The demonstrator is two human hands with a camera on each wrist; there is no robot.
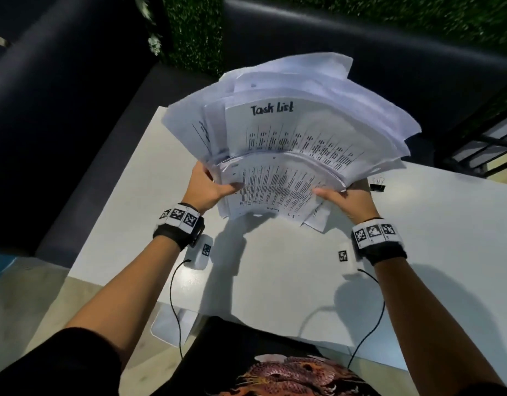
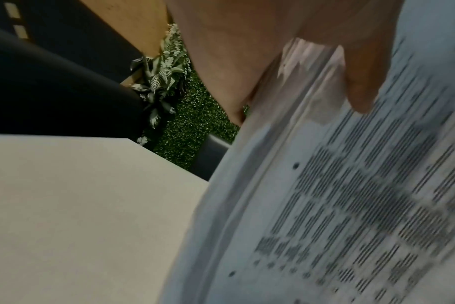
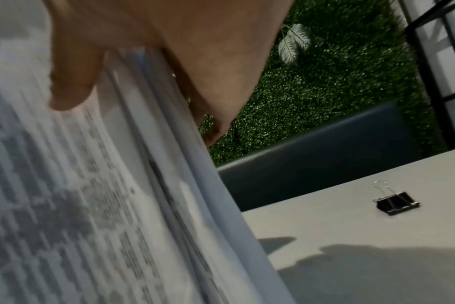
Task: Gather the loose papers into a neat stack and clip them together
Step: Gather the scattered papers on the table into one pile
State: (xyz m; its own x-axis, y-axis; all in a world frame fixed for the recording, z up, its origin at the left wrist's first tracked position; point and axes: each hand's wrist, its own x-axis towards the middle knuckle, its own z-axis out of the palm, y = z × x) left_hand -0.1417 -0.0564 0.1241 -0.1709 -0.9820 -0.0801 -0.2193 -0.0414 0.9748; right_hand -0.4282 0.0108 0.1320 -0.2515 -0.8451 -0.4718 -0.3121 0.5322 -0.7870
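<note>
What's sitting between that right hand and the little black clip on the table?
Nothing: in the right wrist view only bare white table separates the right hand, which grips the papers, from the binder clip.

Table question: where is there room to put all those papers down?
Bare table lies under the papers held by the left hand and right hand. Far right, past the binder clip, is bare too. Beside the clip it's tight.

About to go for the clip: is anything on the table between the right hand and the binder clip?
Nothing visible: the black metal binder clip lies alone on bare white table beside the right hand.
</note>
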